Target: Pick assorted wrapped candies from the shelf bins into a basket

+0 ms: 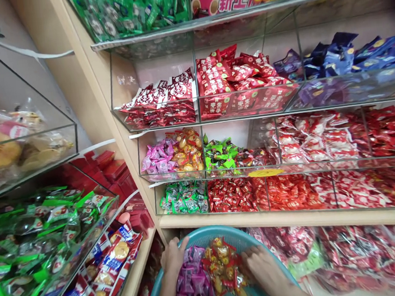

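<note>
A teal plastic basket is at the bottom centre, below the shelves. Purple-wrapped candies lie in its left part, and gold and red wrapped candies beside them. My left hand is at the basket's back left rim, thumb apart from the fingers, next to the purple candies. Over the right side of the basket, my right hand has its fingers curled at the edge of the gold candies; what they hold, if anything, is hidden.
Clear-fronted shelf bins hold red packets, blue packets and red candies. A wooden shelf edge runs just behind the basket. Green-wrapped snacks fill a left bin. Bagged candies lie at lower right.
</note>
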Demonstrator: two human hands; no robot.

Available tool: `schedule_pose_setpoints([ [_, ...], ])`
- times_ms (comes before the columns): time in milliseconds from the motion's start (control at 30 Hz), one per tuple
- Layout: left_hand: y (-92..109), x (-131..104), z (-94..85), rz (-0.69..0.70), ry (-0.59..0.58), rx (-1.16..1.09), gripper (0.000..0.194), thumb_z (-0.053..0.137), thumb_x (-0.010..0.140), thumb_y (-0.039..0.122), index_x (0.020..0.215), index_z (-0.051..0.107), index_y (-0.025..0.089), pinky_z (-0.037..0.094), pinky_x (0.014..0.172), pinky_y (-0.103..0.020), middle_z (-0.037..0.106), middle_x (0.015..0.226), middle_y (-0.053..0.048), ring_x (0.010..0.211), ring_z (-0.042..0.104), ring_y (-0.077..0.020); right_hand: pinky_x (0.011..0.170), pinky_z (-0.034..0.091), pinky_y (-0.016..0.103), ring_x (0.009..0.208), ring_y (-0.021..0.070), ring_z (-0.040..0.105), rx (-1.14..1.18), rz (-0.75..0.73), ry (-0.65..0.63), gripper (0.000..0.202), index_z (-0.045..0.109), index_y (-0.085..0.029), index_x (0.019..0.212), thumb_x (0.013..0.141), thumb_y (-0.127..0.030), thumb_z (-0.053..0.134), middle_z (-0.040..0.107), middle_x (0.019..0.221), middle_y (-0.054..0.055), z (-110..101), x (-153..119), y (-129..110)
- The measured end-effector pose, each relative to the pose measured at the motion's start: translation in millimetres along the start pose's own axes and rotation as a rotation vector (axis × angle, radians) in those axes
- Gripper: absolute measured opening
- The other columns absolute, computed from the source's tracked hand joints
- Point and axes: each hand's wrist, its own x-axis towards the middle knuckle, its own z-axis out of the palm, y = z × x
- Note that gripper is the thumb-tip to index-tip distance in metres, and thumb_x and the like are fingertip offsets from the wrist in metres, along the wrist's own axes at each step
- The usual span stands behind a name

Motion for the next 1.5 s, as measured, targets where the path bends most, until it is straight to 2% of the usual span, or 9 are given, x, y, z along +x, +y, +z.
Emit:
schedule_pose_setpoints([
  [133, -0.5, -0.7, -0.4, 0.005, -0.003, -0.003, 0.060, 0.030, 0.078, 0.065, 0.109, 0.059, 0.023, 0.044, 0.082, -0.038, 0.066, 0.109, -0.014, 0.103, 0.060, -0.0307, 0.075, 0.036, 0.036, 0.077, 0.0225, 0.062, -0.027, 0.061, -0.062, 0.019, 0.066, -0.014, 0.082, 0.079, -0.003, 0.051, 0.067, 0.073, 0.008, 15.0, 2.3, -4.3],
  [367, -1.7, 1.0, 1.5, 0.009, -0.008, -0.003, 0.060, 0.029, 0.079, 0.063, 0.113, 0.057, 0.021, 0.044, 0.084, -0.039, 0.065, 0.111, -0.015, 0.105, 0.059, -0.0310, 0.074, 0.036, 0.038, 0.073, 0.0245, 0.063, -0.094, 0.043, -0.011, 0.023, 0.065, -0.013, 0.075, 0.073, 0.002, 0.048, 0.066, 0.067, 0.010, 25.7, 5.3, -4.4],
  [567, -5.4, 3.0, 2.6, 0.009, -0.006, -0.017, 0.064, 0.030, 0.077, 0.066, 0.112, 0.058, 0.021, 0.044, 0.084, -0.039, 0.065, 0.110, -0.015, 0.104, 0.059, -0.0320, 0.061, 0.036, 0.032, 0.065, 0.0208, 0.059, -0.155, -0.059, 0.180, 0.023, 0.059, -0.017, 0.078, 0.070, 0.001, 0.046, 0.064, 0.066, 0.006, 28.9, 6.2, -4.7],
  [733, -6.1, 4.1, 4.1, 0.004, -0.013, -0.040, 0.064, 0.030, 0.077, 0.066, 0.113, 0.058, 0.021, 0.043, 0.085, -0.040, 0.064, 0.113, -0.015, 0.106, 0.058, -0.0320, 0.058, 0.035, 0.028, 0.066, 0.0184, 0.056, -0.071, -0.198, 0.359, 0.013, 0.056, -0.022, 0.076, 0.070, -0.010, 0.055, 0.062, 0.068, 0.000, 42.8, 2.1, -3.9],
  [900, -6.0, 2.9, 4.0, 0.011, -0.007, -0.041, 0.065, 0.031, 0.077, 0.066, 0.114, 0.057, 0.020, 0.043, 0.087, -0.039, 0.063, 0.116, -0.014, 0.107, 0.058, -0.0311, 0.060, 0.039, 0.029, 0.075, 0.0212, 0.058, -0.020, -0.162, 0.417, 0.005, 0.059, -0.023, 0.071, 0.067, -0.020, 0.061, 0.066, 0.083, 0.003, 58.8, 0.1, -3.6],
  [1000, -5.5, 2.5, 2.7, 0.008, -0.018, -0.041, 0.064, 0.030, 0.077, 0.067, 0.112, 0.058, 0.021, 0.043, 0.086, -0.040, 0.063, 0.115, -0.013, 0.106, 0.058, -0.0317, 0.057, 0.040, 0.026, 0.075, 0.0195, 0.059, -0.025, -0.144, 0.409, 0.013, 0.063, -0.023, 0.077, 0.066, -0.016, 0.061, 0.067, 0.097, 0.004, 69.2, -0.1, -2.9],
  [1133, -3.5, 1.5, 0.8, -0.002, -0.026, -0.039, 0.064, 0.030, 0.077, 0.066, 0.113, 0.057, 0.021, 0.043, 0.086, -0.040, 0.063, 0.116, -0.014, 0.108, 0.057, -0.0321, 0.055, 0.043, 0.025, 0.074, 0.0179, 0.060, -0.050, -0.155, 0.336, 0.022, 0.065, -0.024, 0.083, 0.069, -0.010, 0.056, 0.067, 0.103, 0.003, 74.5, -0.6, -1.3],
  [1233, -2.2, 0.3, -0.2, 0.000, -0.020, -0.038, 0.063, 0.030, 0.077, 0.066, 0.111, 0.058, 0.021, 0.043, 0.086, -0.039, 0.063, 0.116, -0.014, 0.108, 0.057, -0.0316, 0.060, 0.046, 0.027, 0.082, 0.0194, 0.060, -0.063, -0.159, 0.350, 0.028, 0.066, -0.025, 0.088, 0.072, -0.007, 0.050, 0.066, 0.104, 0.003, 74.5, -1.1, -0.7],
  [1500, -4.8, 1.7, 3.2, 0.003, -0.010, -0.030, 0.059, 0.030, 0.079, 0.063, 0.110, 0.059, 0.022, 0.043, 0.087, -0.039, 0.062, 0.118, -0.012, 0.108, 0.057, -0.0297, 0.063, 0.047, 0.027, 0.082, 0.0192, 0.062, 0.012, -0.240, 0.406, 0.014, 0.065, -0.023, 0.073, 0.074, -0.013, 0.056, 0.069, 0.094, 0.002, 88.4, 1.4, -1.8],
])
